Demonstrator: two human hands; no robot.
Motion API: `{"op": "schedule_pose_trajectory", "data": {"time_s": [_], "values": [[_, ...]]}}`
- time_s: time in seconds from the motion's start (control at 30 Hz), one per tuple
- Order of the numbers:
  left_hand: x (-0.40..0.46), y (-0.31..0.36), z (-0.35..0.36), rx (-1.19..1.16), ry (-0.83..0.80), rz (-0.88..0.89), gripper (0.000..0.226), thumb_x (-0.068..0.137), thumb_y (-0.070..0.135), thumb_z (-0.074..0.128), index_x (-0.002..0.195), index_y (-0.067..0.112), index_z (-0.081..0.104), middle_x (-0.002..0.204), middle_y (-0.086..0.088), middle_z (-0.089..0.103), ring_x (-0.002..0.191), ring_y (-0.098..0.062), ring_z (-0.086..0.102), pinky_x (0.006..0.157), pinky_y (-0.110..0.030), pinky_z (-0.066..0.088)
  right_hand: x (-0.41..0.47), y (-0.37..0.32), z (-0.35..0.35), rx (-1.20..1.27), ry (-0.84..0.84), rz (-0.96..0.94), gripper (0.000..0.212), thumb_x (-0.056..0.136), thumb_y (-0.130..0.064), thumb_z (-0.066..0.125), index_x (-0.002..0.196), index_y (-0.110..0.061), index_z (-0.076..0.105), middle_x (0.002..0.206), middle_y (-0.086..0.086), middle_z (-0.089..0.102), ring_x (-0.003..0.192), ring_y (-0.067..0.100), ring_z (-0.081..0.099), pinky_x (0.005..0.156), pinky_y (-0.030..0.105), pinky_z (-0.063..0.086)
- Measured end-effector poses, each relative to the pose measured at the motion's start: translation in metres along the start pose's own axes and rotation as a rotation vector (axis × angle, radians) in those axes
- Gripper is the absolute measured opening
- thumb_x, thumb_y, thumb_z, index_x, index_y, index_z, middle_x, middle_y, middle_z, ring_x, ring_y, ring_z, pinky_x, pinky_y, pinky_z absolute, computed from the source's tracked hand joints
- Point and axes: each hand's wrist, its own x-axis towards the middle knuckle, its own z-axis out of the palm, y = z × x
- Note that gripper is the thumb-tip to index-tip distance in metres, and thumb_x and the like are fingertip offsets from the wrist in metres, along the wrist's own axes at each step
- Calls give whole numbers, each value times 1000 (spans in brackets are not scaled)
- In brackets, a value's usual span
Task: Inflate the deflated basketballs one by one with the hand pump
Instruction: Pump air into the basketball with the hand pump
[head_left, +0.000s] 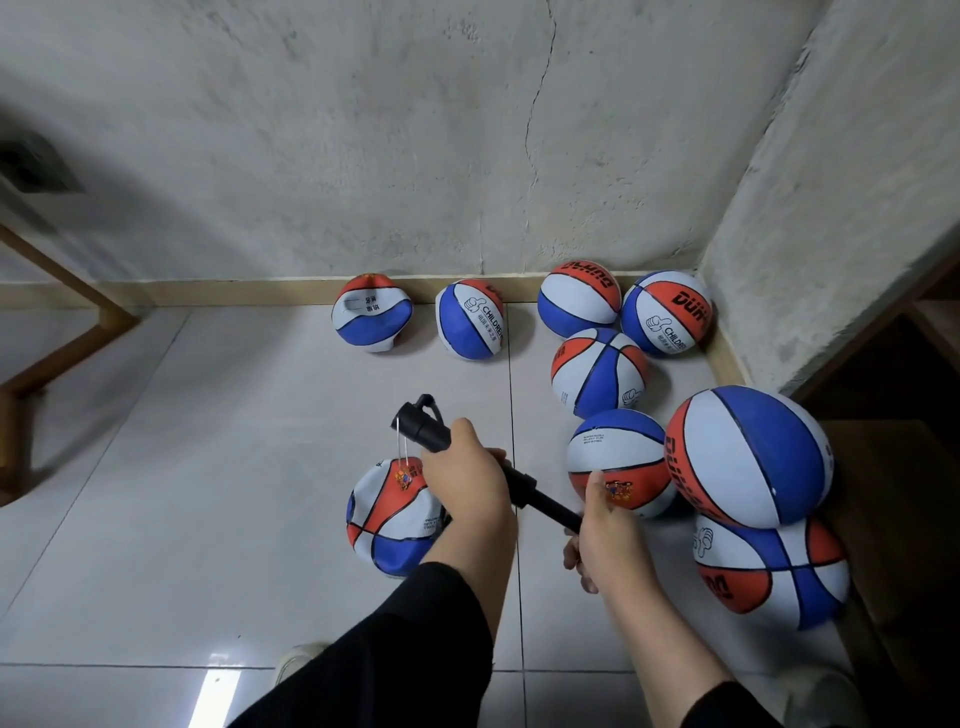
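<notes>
Both hands grip the black hand pump (470, 460): the left hand (467, 478) wraps round its barrel, and the right hand (610, 540) closes on the handle end, the dark rod showing between them. A thin metal needle (401, 441) hangs down from the pump's head, above the deflated basketball (392, 517) that sits on the pale tiled floor (208, 467) directly under the left hand; whether the needle touches that ball is unclear. Right of the pump lies a cluster of red, white and blue balls, with a large inflated ball (750, 457) resting on top of another (771, 571). Beyond the pump, more balls line the base of the concrete wall (415, 130), two of them sagging and dented.
</notes>
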Motion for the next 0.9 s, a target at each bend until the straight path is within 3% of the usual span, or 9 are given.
{"op": "schedule_pose_trajectory", "data": {"time_s": [0.2, 0.43, 0.6, 0.77, 0.9], "values": [[-16, -15, 3, 4, 18, -1, 10, 92, 20, 53, 98, 12, 54, 62, -11, 62, 56, -24, 59, 62, -37, 54, -4, -13, 11, -98, -13, -138, 72, 105, -61, 27, 76, -3, 59, 48, 10, 60, 42, 24, 50, 48, 28, 37], [-4, 10, 7, -4, -7, 0, 15, 95, 25, 55, 95, 10, 54, 72, -15, 61, 63, -26, 58, 66, -40, 55, -2, -19, -2, 1, -35, -65, 75, 101, -68, 30, 86, -1, 61, 52, 10, 58, 50, 24, 47, 44, 21, 28], [18, 27, -5, -23, 17, 2, 28, 94, 25, 51, 109, 1, 57, 69, -15, 63, 62, -31, 59, 72, -56, 61, -5, -4, -20, 18, -15, 6, 72, 102, -67, 30, 82, -3, 55, 50, 12, 52, 34, 17, 33, 40, 19, 22], [-2, 7, -2, -41, 14, -12, 24, 90, 26, 52, 104, 7, 54, 64, -13, 62, 58, -27, 57, 71, -56, 62, -2, -8, -4, -67, 6, -73, 73, 103, -63, 28, 83, -1, 59, 45, 10, 57, 49, 27, 51, 47, 26, 32], [-11, 5, 4, -50, 25, -10, 8, 93, 23, 52, 93, 15, 51, 64, -12, 61, 57, -25, 57, 64, -39, 53, -7, -24, 9, -147, -24, -169, 74, 105, -60, 26, 80, -1, 62, 58, 13, 65, 50, 26, 54, 49, 28, 39]]}}
